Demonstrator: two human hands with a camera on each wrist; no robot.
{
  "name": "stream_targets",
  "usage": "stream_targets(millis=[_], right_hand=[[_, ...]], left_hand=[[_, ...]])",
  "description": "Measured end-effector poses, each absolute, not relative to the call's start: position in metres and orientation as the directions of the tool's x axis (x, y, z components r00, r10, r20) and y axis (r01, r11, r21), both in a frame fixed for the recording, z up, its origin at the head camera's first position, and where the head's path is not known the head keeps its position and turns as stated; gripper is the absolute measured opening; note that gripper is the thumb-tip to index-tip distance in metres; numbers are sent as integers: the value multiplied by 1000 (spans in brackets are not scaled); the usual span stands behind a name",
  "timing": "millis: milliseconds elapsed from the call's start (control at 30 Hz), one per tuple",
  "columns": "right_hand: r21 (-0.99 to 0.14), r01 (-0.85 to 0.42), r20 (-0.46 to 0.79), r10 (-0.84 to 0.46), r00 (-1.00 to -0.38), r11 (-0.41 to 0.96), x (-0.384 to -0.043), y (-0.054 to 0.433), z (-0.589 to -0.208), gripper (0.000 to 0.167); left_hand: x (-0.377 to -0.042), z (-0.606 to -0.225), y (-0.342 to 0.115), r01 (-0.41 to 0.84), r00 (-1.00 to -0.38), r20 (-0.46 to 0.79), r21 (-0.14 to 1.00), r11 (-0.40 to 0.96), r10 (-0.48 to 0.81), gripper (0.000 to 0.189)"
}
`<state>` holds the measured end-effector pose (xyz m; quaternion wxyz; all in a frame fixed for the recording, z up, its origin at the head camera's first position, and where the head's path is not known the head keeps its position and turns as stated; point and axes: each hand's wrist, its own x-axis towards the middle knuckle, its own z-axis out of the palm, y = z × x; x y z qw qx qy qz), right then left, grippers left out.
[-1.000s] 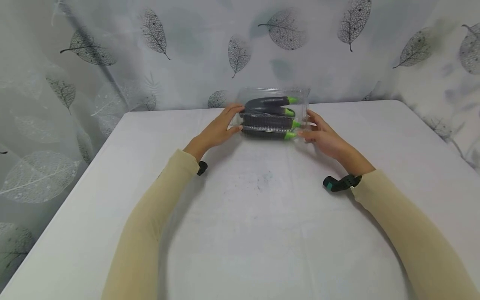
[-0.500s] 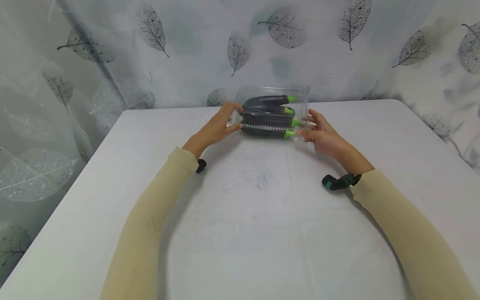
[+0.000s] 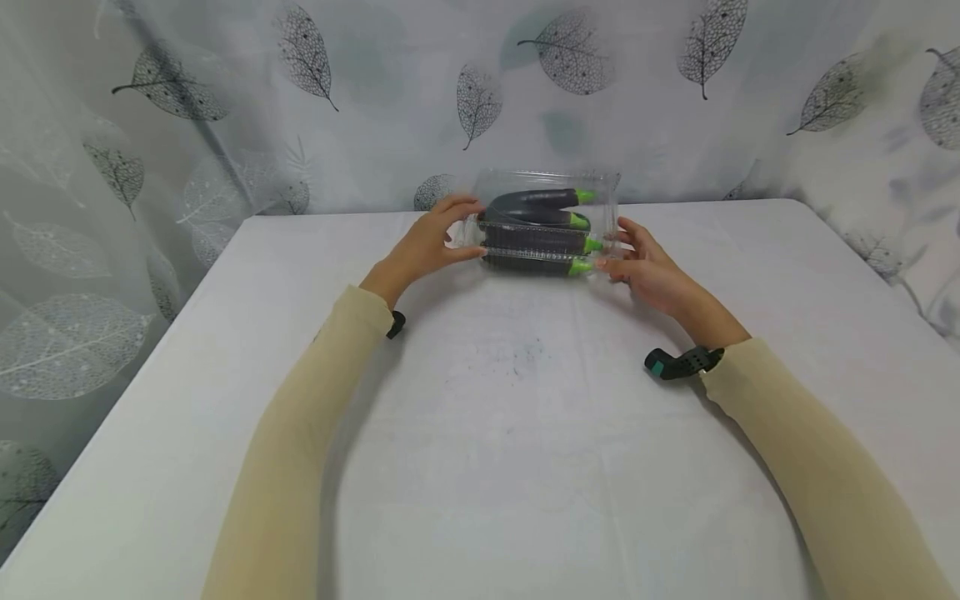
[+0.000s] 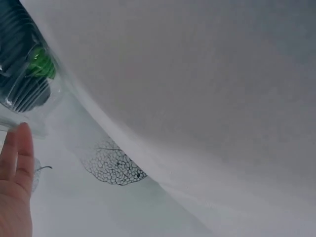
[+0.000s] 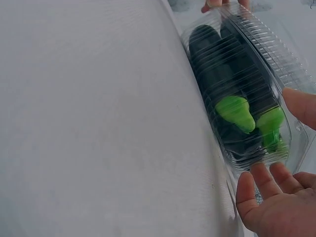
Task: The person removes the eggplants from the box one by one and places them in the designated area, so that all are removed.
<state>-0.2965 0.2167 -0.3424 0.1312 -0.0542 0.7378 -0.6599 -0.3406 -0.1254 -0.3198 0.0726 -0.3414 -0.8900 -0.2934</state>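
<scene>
A clear plastic clamshell box (image 3: pixel 543 252) lies near the table's far edge, holding several dark eggplants (image 3: pixel 528 218) with bright green stem ends; its clear lid (image 3: pixel 536 179) stands raised at the back. At the box's left end, my left hand (image 3: pixel 427 243) has thumb and fingers spread, fingertips touching the plastic. Nearly straight fingers (image 4: pixel 23 148) show beside the box's edge in the left wrist view. My right hand (image 3: pixel 652 271) holds the opposite end, thumb on one side and bent fingers (image 5: pixel 266 180) on the other, as the right wrist view shows.
The table has a white cover (image 3: pixel 525 433) with faint dark specks (image 3: pixel 525 358). Behind it hangs a pale curtain (image 3: pixel 375 100) with a leaf print. A black strap (image 3: pixel 682 364) sits on the right wrist.
My left hand has drawn slightly left, and its fingers have spread wider at the box's end. The right hand and the box stay about where they were.
</scene>
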Motion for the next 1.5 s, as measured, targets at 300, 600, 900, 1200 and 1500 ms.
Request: stream_targets(millis=[300, 600, 900, 1200, 1500], right_hand=[[-988, 102, -130, -257, -958, 120, -296, 216, -339, 90], [-988, 105, -133, -268, -954, 116, -297, 217, -339, 88], [-988, 102, -129, -266, -955, 115, -297, 218, -339, 87], [-989, 102, -127, -270, -954, 106, -298, 218, -340, 88], [-991, 92, -115, -276, -954, 92, -298, 218, -342, 88]], left_hand=[[-343, -319, -125, 661, -747, 348, 478, 578, 567, 49], [-342, -320, -124, 686, -727, 355, 393, 612, 588, 47], [-343, -327, -123, 796, -448, 509, -149, 587, 736, 46], [-350, -324, -123, 865, -473, 579, 161, 475, 664, 35], [-349, -314, -121, 841, -536, 501, 248, 481, 679, 33]])
